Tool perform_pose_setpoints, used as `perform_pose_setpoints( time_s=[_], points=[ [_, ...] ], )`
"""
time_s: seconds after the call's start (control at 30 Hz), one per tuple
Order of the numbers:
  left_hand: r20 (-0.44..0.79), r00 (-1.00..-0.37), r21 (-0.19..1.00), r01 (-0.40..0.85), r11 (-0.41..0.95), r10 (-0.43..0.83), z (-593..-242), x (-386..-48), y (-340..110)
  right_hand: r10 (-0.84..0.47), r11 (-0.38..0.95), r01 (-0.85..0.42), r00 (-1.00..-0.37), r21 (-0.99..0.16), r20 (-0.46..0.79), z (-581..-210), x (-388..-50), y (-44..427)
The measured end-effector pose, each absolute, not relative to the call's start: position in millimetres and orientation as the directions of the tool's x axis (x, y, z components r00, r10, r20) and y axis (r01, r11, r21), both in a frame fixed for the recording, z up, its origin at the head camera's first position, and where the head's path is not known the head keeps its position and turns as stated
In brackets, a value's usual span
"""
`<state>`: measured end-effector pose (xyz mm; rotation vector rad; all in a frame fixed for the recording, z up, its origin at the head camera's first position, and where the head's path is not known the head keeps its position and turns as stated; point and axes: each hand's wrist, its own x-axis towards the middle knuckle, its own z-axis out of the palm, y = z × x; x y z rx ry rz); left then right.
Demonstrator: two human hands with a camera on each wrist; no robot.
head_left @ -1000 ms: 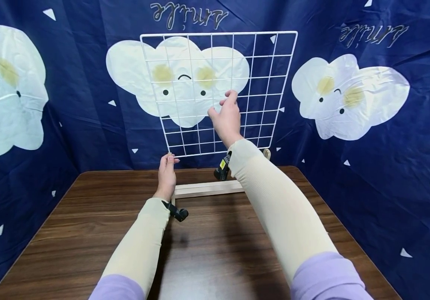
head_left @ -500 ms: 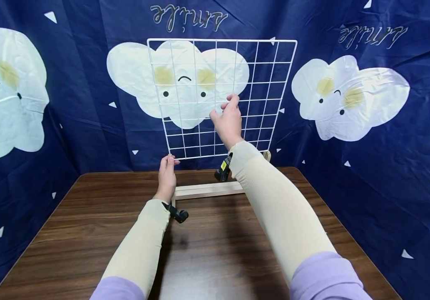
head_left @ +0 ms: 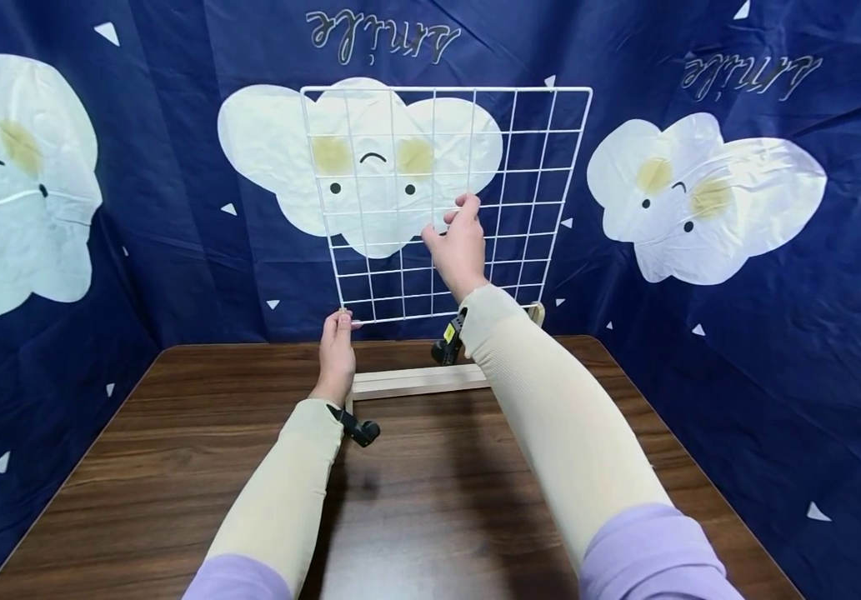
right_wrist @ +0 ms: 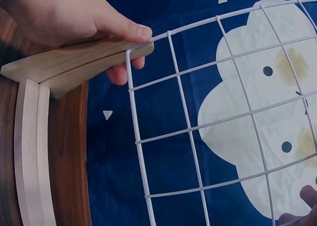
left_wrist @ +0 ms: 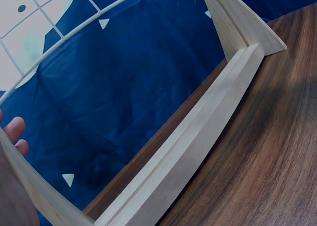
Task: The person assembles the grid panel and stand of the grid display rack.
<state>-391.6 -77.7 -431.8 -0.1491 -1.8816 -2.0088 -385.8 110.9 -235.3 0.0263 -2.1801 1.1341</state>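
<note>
A white wire grid panel [head_left: 520,171] stands nearly upright at the back of the table in the head view. Its lower corners meet the tops of two upright pieces of a pale wooden stand [head_left: 418,381]. My left hand [head_left: 336,354] grips the stand's left upright near its top; in the right wrist view, the thumb of that left hand [right_wrist: 74,18] lies by the panel's corner. Around wires in the panel's middle, my right hand [head_left: 460,248] curls its fingers and holds on. The stand's right upright [left_wrist: 235,25] shows in the left wrist view, with nothing gripping it.
The brown wooden table [head_left: 197,442] extends toward me on both sides of the stand. Close behind hangs a dark blue cloth [head_left: 197,275] with white clouds and small triangles. Black cameras are strapped to both wrists.
The panel's top edge has come down slightly in the head view, and its left side has shifted a little right. My right hand has dropped slightly with it; the left keeps its place.
</note>
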Motion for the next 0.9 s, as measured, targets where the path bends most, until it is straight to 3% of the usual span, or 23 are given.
perform_pose_setpoints(
  time_s=[0.9],
  points=[
    [0.324,-0.905,0.932,0.355,-0.069,-0.276,-427.8,-385.5,-70.4,0.288,0.614,-0.275,-0.795,-0.740,0.534,-254.8,-391.5,113.8]
  ],
)
